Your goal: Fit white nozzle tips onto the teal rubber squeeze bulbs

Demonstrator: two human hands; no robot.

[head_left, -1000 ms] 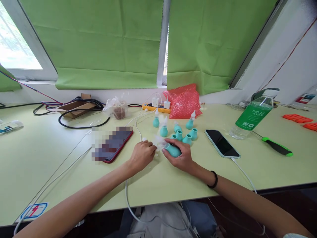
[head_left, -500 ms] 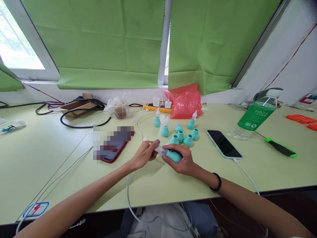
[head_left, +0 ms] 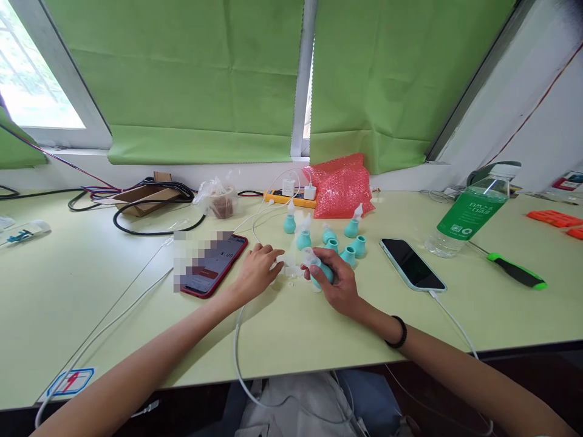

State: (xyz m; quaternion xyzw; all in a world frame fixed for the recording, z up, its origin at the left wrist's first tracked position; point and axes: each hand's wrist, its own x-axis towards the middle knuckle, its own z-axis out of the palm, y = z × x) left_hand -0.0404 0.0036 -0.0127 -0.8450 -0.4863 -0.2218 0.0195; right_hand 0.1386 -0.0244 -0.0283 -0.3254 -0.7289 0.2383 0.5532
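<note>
My right hand [head_left: 336, 283] is wrapped round a teal rubber bulb [head_left: 324, 271] with a clear tip, held just above the pale green table [head_left: 91, 285]. My left hand [head_left: 257, 272] rests beside it with fingers curled down over small clear plastic parts [head_left: 288, 267] on the table; what the fingers hold is hidden. Several more teal bulbs [head_left: 328, 237], some with white tips, stand in a group just behind the hands. A red phone [head_left: 213, 271] lies left of my left hand.
A teal phone [head_left: 412, 264] on a white cable lies to the right, then a green-labelled water bottle [head_left: 471, 210] and a green-handled screwdriver [head_left: 514, 271]. Red bubble wrap [head_left: 340, 186], a power strip [head_left: 285, 196], a plastic bag [head_left: 215, 197], a cardboard box and black cables line the back.
Both hands were together on the bulb's clear tip half a second ago. My left hand has since dropped to the small parts on the table, and my right hand has turned the bulb more upright.
</note>
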